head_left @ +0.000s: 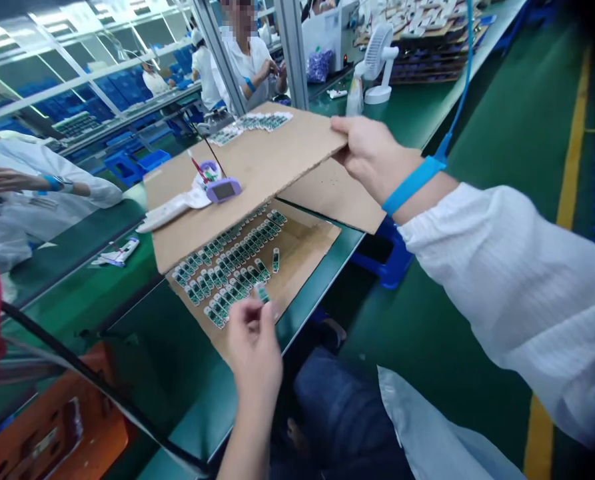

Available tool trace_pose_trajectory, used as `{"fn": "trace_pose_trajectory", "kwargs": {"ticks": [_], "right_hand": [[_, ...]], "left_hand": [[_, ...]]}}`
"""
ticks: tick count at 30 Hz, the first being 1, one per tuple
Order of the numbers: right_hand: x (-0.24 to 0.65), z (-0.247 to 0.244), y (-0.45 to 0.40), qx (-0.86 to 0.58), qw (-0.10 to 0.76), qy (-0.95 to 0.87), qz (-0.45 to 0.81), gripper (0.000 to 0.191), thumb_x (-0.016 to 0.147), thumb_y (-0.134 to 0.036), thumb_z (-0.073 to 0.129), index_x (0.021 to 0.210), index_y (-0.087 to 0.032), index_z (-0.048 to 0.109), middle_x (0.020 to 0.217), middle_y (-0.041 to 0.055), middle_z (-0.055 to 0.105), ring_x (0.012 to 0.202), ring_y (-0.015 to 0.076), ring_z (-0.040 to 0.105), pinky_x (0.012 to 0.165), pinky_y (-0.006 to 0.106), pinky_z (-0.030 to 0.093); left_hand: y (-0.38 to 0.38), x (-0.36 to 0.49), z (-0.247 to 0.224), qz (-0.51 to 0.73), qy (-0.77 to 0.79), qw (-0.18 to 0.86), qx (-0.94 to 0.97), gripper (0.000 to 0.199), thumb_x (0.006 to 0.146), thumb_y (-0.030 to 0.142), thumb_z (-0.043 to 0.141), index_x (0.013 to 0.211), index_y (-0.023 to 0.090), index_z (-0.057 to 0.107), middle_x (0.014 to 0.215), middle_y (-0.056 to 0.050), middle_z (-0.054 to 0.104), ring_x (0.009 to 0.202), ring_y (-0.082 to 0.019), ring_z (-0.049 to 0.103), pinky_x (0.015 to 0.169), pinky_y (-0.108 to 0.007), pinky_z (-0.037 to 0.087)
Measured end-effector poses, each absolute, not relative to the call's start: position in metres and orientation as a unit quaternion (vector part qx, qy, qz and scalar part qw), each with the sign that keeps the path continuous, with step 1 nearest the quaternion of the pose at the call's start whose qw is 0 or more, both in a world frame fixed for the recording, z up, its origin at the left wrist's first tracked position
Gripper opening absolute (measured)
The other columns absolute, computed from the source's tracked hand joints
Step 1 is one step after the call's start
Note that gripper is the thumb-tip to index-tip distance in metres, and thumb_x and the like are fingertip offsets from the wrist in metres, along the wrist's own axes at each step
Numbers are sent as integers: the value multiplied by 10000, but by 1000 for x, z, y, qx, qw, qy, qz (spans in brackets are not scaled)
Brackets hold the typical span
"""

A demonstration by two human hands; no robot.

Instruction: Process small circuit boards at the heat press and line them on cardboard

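My right hand (pixel 364 150) grips the right corner of a cardboard sheet (pixel 297 143), which is tilted up over a lower sheet. On the raised sheet lie several small circuit boards (pixel 267 121) at its far end, and a white device with a purple-framed screen (pixel 223 191) with wires. My left hand (pixel 254 333) pinches one small green circuit board (pixel 262 293) above the lower cardboard (pixel 302 257). Rows of like boards (pixel 244 252) lie on that lower sheet, and a single board (pixel 276 261) sits apart, right of the rows.
A white fan (pixel 378 63) stands on the green bench beyond. A white device (pixel 117 253) lies on the bench at left. An orange bin (pixel 57 420) and a black cable (pixel 102 390) are at lower left. Co-workers in white coats (pixel 52 173) sit across the bench.
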State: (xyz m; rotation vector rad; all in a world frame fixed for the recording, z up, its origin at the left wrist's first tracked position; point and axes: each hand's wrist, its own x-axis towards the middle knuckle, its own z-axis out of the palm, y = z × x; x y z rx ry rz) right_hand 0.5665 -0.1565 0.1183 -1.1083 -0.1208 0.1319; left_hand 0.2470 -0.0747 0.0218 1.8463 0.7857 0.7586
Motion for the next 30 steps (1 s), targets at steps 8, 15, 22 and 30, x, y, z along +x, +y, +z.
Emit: {"fn": "trace_pose_trajectory", "kwargs": {"ticks": [8,15,22,30], "right_hand": [[560,154,-158,-507,857,-23,89,324,993,-96,267,750,-97,482,858,-11,604,1071,204,681,815,309,536],[568,140,-154,-506,858,-19,84,178,980,-63,408,834,-95,504,956,15,616,1075,172,647,858,284,560],[564,121,-155,-490,868,13,78,150,932,-29,546,806,-108,558,793,12,605,842,137,662,762,283,606],[566,102,-159,-475,874,7,99,133,856,-29,621,815,-156,612,716,10,648,675,142,643,623,259,621]], "left_hand": [[-73,342,16,51,216,130,966,286,976,320,471,1050,235,734,1107,-109,712,1070,-344,554,898,-505,422],[-58,323,-2,93,132,28,987,405,994,422,428,1288,244,643,1354,-136,608,1224,-357,514,980,-525,433],[-49,312,-11,48,126,58,989,589,1007,492,353,1512,194,412,1595,-85,389,1517,-376,205,1202,-657,156],[-50,324,-10,48,179,71,980,588,1003,494,341,1507,203,425,1603,-94,359,1529,-367,167,1210,-675,103]]}}
